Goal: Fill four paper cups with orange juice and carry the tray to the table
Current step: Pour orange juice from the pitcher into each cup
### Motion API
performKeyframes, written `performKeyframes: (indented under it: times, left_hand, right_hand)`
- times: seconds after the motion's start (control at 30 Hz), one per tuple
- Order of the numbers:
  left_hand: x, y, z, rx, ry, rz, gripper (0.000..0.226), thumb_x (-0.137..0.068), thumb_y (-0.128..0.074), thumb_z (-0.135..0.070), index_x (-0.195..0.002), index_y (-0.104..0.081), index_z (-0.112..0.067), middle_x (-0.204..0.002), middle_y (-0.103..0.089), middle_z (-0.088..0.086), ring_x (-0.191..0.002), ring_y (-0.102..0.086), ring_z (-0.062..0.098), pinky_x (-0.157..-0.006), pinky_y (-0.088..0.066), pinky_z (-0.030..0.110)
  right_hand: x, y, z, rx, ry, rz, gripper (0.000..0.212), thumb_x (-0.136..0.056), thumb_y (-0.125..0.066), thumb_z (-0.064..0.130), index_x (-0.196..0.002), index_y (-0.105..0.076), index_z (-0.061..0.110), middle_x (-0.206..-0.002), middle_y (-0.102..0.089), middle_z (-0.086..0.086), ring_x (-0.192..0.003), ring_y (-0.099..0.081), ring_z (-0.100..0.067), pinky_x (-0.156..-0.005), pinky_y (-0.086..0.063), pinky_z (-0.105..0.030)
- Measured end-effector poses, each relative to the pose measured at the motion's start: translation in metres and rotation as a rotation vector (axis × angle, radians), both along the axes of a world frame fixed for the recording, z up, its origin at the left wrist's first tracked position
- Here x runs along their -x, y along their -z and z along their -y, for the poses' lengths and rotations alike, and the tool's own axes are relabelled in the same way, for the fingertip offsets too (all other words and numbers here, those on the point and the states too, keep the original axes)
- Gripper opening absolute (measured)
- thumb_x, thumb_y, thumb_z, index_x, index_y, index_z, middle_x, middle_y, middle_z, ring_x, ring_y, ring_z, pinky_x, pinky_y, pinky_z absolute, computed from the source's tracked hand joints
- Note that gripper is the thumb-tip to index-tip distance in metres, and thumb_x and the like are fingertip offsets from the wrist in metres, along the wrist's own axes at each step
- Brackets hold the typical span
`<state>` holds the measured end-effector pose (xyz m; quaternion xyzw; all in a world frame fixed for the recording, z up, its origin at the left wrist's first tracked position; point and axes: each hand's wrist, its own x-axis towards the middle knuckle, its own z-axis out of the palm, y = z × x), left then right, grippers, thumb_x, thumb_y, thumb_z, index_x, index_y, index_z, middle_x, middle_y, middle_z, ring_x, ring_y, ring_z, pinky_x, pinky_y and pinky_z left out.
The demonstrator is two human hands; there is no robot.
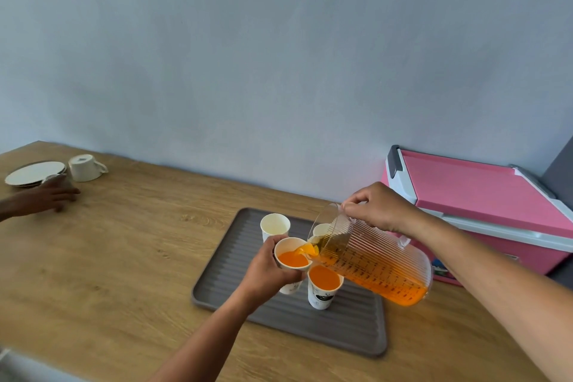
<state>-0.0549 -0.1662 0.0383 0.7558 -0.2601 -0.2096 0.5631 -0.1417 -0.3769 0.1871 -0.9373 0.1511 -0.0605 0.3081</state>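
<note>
A grey ribbed tray (pixel 338 332) lies on the wooden counter. My left hand (pixel 266 270) grips a white paper cup (pixel 291 257) partly filled with orange juice, held just above the tray. My right hand (pixel 378 208) grips the handle of a clear ribbed pitcher (pixel 375 267), tilted left, and juice runs from its spout into that cup. In front stands a paper cup full of juice (pixel 324 287). An empty paper cup (pixel 274 225) stands at the tray's back left. Another cup (pixel 321 230) is mostly hidden behind the pitcher.
A pink cooler box (pixel 483 205) with a white rim sits on the counter at the right, close behind the pitcher. At the far left, another person's hand (pixel 46 197) rests by a stack of plates (pixel 34 173) and an upturned white mug (pixel 85 167).
</note>
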Motion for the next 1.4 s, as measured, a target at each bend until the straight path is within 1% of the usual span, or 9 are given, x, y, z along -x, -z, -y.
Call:
performKeyframes:
  times: [0.07,0.13,0.47,0.67,0.9,1.23,1.3,1.33,1.4]
  left_hand:
    - [-0.0008,0.0013,0.0003,-0.002,-0.004,-0.007,0.075,-0.066,-0.087,-0.022,-0.126,-0.044,-0.034,-0.115,-0.061,-0.01,-0.106,-0.06,0.007,-0.086,-0.049,0.025]
    - [-0.0013,0.0023,0.0003,0.003,-0.005,-0.013,0.074,-0.065,-0.087,-0.022,-0.125,-0.045,-0.035,-0.114,-0.062,-0.01,-0.106,-0.061,0.008,-0.088,-0.05,0.026]
    - [0.0016,0.001,0.0011,0.003,0.004,-0.017,0.068,-0.067,-0.087,-0.02,-0.115,-0.043,-0.041,-0.113,-0.061,-0.012,-0.104,-0.06,0.005,-0.079,-0.047,0.018]
    - [0.0014,0.0043,0.002,0.004,-0.005,-0.016,0.065,-0.067,-0.087,-0.02,-0.11,-0.044,-0.044,-0.113,-0.061,-0.012,-0.105,-0.06,0.006,-0.083,-0.048,0.021]
    - [0.002,0.0046,0.0017,0.007,-0.006,-0.04,0.07,-0.068,-0.086,-0.018,-0.122,-0.044,-0.035,-0.113,-0.06,-0.012,-0.104,-0.06,0.006,-0.078,-0.047,0.018]
    - [-0.0005,0.0059,0.0028,0.0,-0.014,-0.022,0.073,-0.067,-0.087,-0.021,-0.125,-0.043,-0.034,-0.114,-0.059,-0.012,-0.105,-0.059,0.005,-0.077,-0.045,0.015]
    - [-0.0011,0.0058,0.003,0.001,-0.012,-0.022,0.074,-0.068,-0.087,-0.021,-0.125,-0.043,-0.034,-0.114,-0.058,-0.013,-0.104,-0.058,0.003,-0.076,-0.045,0.014]
    - [-0.0013,0.006,0.003,0.004,-0.013,-0.024,0.074,-0.068,-0.087,-0.02,-0.125,-0.042,-0.034,-0.113,-0.059,-0.013,-0.104,-0.058,0.003,-0.076,-0.045,0.014]
    - [-0.0018,0.0068,0.0027,0.015,-0.019,-0.025,0.075,-0.067,-0.087,-0.02,-0.127,-0.043,-0.033,-0.114,-0.059,-0.013,-0.105,-0.059,0.004,-0.078,-0.046,0.015]
  right_hand:
    - [-0.0007,0.0002,0.0004,0.003,0.0,-0.003,0.025,-0.087,-0.067,0.039,-0.092,-0.078,0.017,-0.097,-0.074,0.006,-0.093,-0.066,-0.007,-0.087,-0.052,-0.031]
    - [-0.0009,0.0004,0.0005,0.003,0.002,-0.005,0.025,-0.087,-0.067,0.039,-0.092,-0.078,0.017,-0.098,-0.074,0.007,-0.093,-0.066,-0.006,-0.087,-0.051,-0.032]
    - [-0.0005,0.0029,0.0008,-0.009,-0.001,-0.013,0.024,-0.087,-0.066,0.039,-0.091,-0.078,0.018,-0.093,-0.072,0.01,-0.094,-0.066,-0.006,-0.084,-0.05,-0.029]
    - [0.0009,0.0035,0.0012,-0.012,0.002,-0.018,0.022,-0.087,-0.066,0.038,-0.09,-0.078,0.019,-0.089,-0.07,0.013,-0.092,-0.066,-0.005,-0.085,-0.051,-0.029]
    - [0.0018,0.003,0.0,-0.008,0.001,-0.014,0.023,-0.088,-0.067,0.037,-0.092,-0.078,0.017,-0.089,-0.07,0.013,-0.093,-0.066,-0.006,-0.085,-0.052,-0.029]
    - [0.004,0.0036,-0.0005,-0.033,0.003,0.009,0.022,-0.089,-0.067,0.031,-0.091,-0.078,0.012,-0.089,-0.07,0.01,-0.093,-0.067,-0.007,-0.085,-0.053,-0.029]
    - [0.0043,0.0033,-0.0005,-0.043,0.01,0.015,0.021,-0.089,-0.066,0.03,-0.089,-0.078,0.013,-0.091,-0.071,0.009,-0.091,-0.067,-0.007,-0.08,-0.052,-0.027]
    - [0.0046,0.0032,-0.0004,-0.049,0.015,0.019,0.02,-0.088,-0.066,0.029,-0.086,-0.078,0.014,-0.093,-0.073,0.007,-0.087,-0.067,-0.005,-0.074,-0.051,-0.024]
    - [0.006,0.0025,-0.0004,-0.055,0.025,0.021,0.02,-0.089,-0.065,0.027,-0.079,-0.078,0.013,-0.095,-0.075,0.004,-0.067,-0.064,0.006,-0.06,-0.043,-0.016]
